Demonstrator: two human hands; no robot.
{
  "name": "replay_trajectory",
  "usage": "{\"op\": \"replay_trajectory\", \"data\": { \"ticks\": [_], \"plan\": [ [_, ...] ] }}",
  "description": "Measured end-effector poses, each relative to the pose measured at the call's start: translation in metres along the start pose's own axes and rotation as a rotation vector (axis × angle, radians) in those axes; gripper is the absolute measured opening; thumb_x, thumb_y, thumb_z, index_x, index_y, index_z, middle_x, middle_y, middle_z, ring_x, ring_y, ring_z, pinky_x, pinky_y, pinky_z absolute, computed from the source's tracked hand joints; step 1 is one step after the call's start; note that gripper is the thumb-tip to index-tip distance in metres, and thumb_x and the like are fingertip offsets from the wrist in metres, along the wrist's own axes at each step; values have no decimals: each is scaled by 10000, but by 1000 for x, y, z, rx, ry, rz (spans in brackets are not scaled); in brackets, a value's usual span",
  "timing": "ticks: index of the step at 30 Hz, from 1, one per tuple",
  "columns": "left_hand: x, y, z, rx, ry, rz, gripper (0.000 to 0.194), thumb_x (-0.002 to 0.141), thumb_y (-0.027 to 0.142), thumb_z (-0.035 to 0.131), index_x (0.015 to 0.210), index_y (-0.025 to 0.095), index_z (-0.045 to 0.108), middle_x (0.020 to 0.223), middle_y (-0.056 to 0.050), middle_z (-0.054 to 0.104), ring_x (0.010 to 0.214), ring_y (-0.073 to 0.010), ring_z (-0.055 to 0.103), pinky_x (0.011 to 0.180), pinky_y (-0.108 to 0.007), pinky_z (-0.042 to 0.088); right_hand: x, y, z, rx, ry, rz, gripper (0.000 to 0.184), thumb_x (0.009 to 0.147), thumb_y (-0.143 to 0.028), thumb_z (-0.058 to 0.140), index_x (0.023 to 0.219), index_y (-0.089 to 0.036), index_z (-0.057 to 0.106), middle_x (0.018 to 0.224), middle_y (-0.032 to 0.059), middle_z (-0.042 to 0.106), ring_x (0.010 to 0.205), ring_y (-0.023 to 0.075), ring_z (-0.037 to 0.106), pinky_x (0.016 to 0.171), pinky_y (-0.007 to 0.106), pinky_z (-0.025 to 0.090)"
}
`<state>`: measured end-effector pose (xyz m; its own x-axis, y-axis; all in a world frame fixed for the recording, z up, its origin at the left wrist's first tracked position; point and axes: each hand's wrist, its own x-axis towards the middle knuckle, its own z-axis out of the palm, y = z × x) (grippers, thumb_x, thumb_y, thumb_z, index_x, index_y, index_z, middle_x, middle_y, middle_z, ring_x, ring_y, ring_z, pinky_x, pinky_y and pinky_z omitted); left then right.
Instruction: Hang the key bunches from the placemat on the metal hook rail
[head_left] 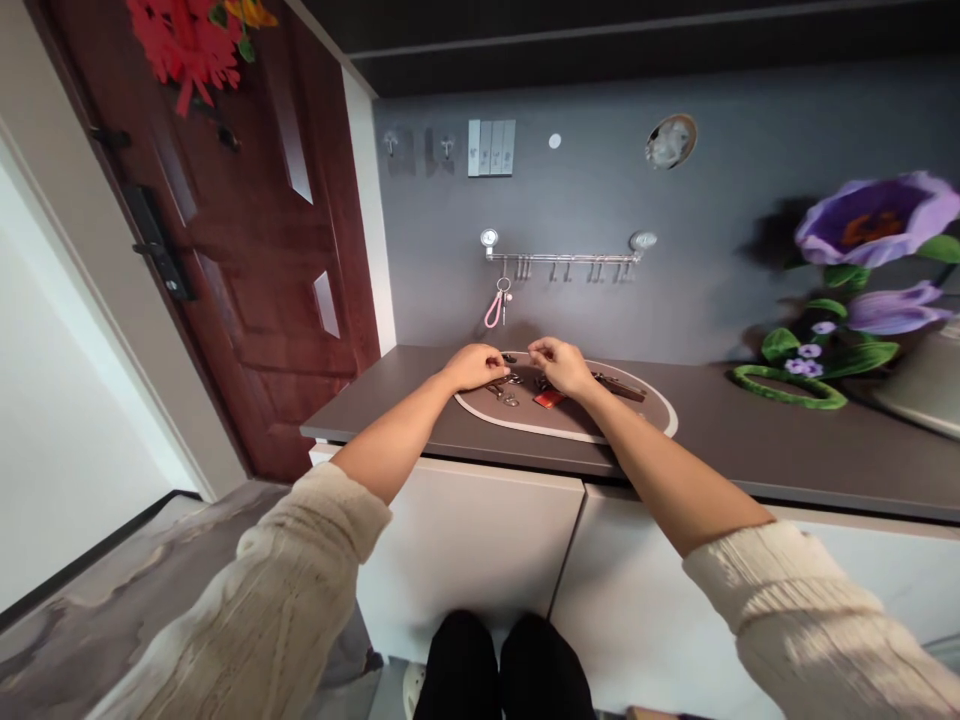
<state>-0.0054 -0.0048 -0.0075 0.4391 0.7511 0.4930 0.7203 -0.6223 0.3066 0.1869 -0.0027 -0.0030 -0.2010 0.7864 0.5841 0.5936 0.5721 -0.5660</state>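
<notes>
My left hand [474, 367] is closed, its fingertips pressed together low over the left part of an oval mat [517, 424] with a pale rim. Small metal keys and rings [511, 401] lie right under and beside those fingertips; whether any are in the grip is too small to tell. A little to the right, my right hand [564, 366] is raised just above the mat in a pinch. What it pinches, if anything, cannot be made out. Below it lies an orange-red tag [549, 398]. A dark, long item [621, 388] rests on the mat past my right wrist, partly hidden.
A hook rail [562, 258] on the grey wall carries a keyring with a pink strap [493, 309]. Purple artificial flowers [874, 225] with a green ring base [787, 388] stand at the right on the countertop [720, 440]. A dark red door [300, 330] is at the left.
</notes>
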Motion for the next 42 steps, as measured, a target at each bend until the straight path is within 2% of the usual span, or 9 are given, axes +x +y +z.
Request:
{"op": "replay_trajectory", "data": {
  "ticks": [7,11,18,25,31,37,42],
  "plan": [
    [0,-2,2,13,-103,24,326,646,445,592,816,177,668,728,4,629,617,-97,508,560,-204,345,0,0,5,-182,-54,-41,152,746,-158,518,835,-174,639,738,34,644,663,136,543,690,247,399],
    [2,-2,2,42,-128,53,299,667,415,582,826,180,677,715,2,636,613,-97,508,557,-204,334,1,-1,6,-217,-56,-43,164,755,-163,503,850,-173,636,694,27,632,663,137,541,693,247,397],
    [2,-1,-2,101,-146,119,271,732,352,519,863,184,686,772,-14,668,644,-105,535,591,-207,345,5,-1,10,-225,-63,-48,173,763,-183,501,863,-167,641,755,47,645,686,146,552,701,255,398],
    [5,-1,-2,139,-56,117,293,783,304,433,884,168,673,865,-41,665,746,-131,554,679,-224,377,4,-3,10,-264,-75,-83,208,771,-205,479,899,-158,636,807,48,658,720,140,568,707,242,405],
    [5,0,-3,170,12,89,329,826,266,348,803,140,651,822,-66,651,754,-147,549,702,-245,388,5,-4,11,-275,-70,-80,209,769,-199,478,899,-159,637,824,51,665,721,138,573,703,239,410],
    [8,-3,-3,175,84,67,315,826,248,338,772,142,630,827,-75,638,775,-163,541,720,-268,381,5,-5,12,-223,-53,-89,187,762,-192,493,886,-164,631,825,47,665,722,139,574,706,251,413],
    [9,-4,-5,147,149,51,299,820,250,356,718,141,615,760,-64,620,714,-151,517,684,-261,364,1,-13,14,-143,-42,-135,176,765,-267,519,872,-174,623,798,37,653,705,131,563,698,254,413]
  ]
}}
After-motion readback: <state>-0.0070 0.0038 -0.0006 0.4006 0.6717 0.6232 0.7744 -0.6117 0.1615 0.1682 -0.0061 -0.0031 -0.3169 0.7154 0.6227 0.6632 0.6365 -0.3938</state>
